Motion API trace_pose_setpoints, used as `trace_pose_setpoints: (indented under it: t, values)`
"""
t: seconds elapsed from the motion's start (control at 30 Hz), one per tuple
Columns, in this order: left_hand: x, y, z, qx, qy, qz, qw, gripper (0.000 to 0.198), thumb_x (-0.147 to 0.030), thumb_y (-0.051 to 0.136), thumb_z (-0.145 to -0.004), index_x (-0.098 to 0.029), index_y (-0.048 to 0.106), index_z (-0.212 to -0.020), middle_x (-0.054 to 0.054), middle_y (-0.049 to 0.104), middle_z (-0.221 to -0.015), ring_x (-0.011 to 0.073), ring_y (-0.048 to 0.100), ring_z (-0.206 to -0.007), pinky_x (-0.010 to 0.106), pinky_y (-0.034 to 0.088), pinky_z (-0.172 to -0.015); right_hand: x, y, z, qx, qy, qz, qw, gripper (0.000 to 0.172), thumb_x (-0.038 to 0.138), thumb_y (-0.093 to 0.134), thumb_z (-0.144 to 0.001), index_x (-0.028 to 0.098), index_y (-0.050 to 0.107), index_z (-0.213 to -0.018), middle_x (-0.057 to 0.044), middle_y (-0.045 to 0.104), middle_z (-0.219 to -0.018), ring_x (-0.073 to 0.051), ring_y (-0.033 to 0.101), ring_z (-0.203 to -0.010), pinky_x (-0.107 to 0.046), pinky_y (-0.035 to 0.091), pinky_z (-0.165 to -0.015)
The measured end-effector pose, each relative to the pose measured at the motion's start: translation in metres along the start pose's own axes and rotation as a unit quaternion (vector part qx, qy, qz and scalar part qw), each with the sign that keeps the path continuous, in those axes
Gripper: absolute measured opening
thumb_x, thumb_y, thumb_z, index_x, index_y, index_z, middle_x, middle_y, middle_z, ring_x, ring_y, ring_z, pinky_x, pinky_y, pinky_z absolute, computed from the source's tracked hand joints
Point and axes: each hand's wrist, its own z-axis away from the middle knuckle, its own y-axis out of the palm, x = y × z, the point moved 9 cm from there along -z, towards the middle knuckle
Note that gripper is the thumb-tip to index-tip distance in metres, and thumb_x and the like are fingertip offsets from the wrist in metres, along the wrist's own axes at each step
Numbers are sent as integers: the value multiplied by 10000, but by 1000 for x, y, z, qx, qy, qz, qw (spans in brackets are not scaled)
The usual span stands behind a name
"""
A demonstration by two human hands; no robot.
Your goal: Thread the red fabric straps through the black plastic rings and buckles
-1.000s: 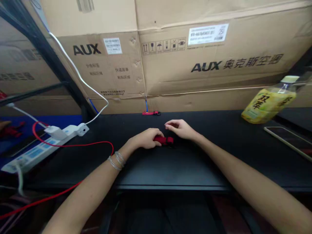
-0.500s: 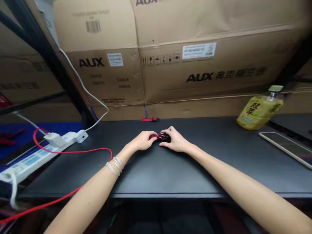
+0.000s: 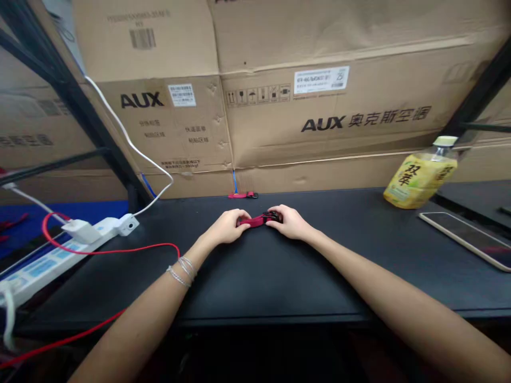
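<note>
Between my two hands is a folded red strap with black buckles (image 3: 257, 219), just above or on the dark tabletop. My left hand (image 3: 227, 226) pinches its red end between thumb and fingers. On the other side, my right hand (image 3: 291, 222) is closed round the black buckle end, thumb in front. The fingertips behind the strap are partly hidden. Behind the hands, against the cardboard, lies a second red strap (image 3: 239, 196) with a black buckle.
A white power strip (image 3: 99, 230) with a plug and a red cable (image 3: 139, 248) lies at left. To the right are a yellow bottle (image 3: 417, 178) and a phone (image 3: 467, 238). Large cardboard boxes (image 3: 263, 138) form the back; a black frame post (image 3: 80, 101) stands at left.
My hands have spread slightly apart, and more of the red strap shows between them. The whole view has shifted a little. Both hands keep their hold.
</note>
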Motion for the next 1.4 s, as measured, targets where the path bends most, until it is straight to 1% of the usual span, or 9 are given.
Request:
trace_pose_setpoints:
  t: [0.1, 0.2, 0.47, 0.77, 0.93, 1.03, 1.2, 1.3, 1.4]
  values:
    - [5, 0, -1, -5, -32, 10, 999, 246, -343, 570, -810, -168, 676, -947, 35, 658, -755, 153, 558, -634, 263, 413, -602, -4, -2, -1, -7, 17, 21, 1000, 442, 369, 685, -780, 133, 618, -1147, -101, 651, -962, -179, 585, -798, -313, 461, -753]
    - [9, -4, -1, -24, -54, 8, 998, 230, -335, 583, -792, -157, 673, -907, 31, 641, -696, 149, 544, -595, 261, 403, -573, -7, -2, -2, -12, 28, 34, 999, 330, 419, 652, -798, 147, 669, -982, -73, 635, -843, -168, 563, -727, -291, 435, -680]
    - [13, -21, -2, -114, -18, 21, 993, 150, -240, 579, -777, -156, 637, -886, 54, 667, -833, 158, 592, -690, 292, 489, -695, 11, -12, 2, -58, -27, -60, 996, 232, 392, 631, -811, 168, 580, -842, 22, 514, -674, -110, 447, -599, -242, 371, -596]
    - [6, -15, 1, -76, 2, 165, 983, 215, -315, 611, -782, -143, 624, -910, 51, 667, -793, 161, 616, -652, 305, 518, -668, 42, -25, 17, -88, -45, -122, 988, 238, 411, 615, -818, 191, 524, -832, 38, 521, -629, -106, 461, -559, -232, 383, -566]
    - [-9, -14, 3, -62, 24, 292, 954, 260, -333, 673, -755, -126, 614, -901, 55, 662, -838, 158, 629, -699, 318, 527, -732, 42, -20, 18, -74, -26, -131, 988, 325, 391, 633, -802, 176, 555, -1033, -18, 640, -774, -131, 561, -613, -253, 453, -609]
    - [-19, -8, 3, -35, 14, 417, 908, 335, -362, 728, -713, -112, 606, -900, 44, 655, -807, 147, 625, -669, 314, 535, -707, 38, -12, 15, -54, -11, -110, 992, 527, 354, 627, -808, 167, 478, -1278, -50, 675, -869, -150, 601, -665, -277, 477, -654]
    - [-29, -15, 3, -59, 28, 536, 842, 394, -359, 783, -671, -108, 621, -927, 46, 660, -812, 145, 625, -688, 309, 545, -699, 13, -5, 12, -34, 87, -106, 990, 576, 410, 621, -816, 129, 479, -1298, -61, 678, -858, -144, 601, -635, -294, 495, -654]
    - [-21, -21, 4, -99, 10, 542, 835, 427, -354, 819, -611, -120, 626, -912, 42, 667, -807, 151, 621, -697, 311, 541, -710, 29, -5, 13, -8, 2, -112, 994, 672, 458, 703, -741, 157, 497, -1305, -101, 665, -1043, -199, 639, -889, -354, 509, -829]
    - [-16, -18, 4, -100, -7, 527, 844, 438, -352, 813, -610, -135, 625, -941, 38, 673, -814, 166, 632, -741, 319, 528, -750, 51, -5, 17, -5, -88, -108, 990, 770, 470, 727, -712, 165, 450, -1362, -149, 577, -1272, -264, 561, -1152, -437, 435, -1003]
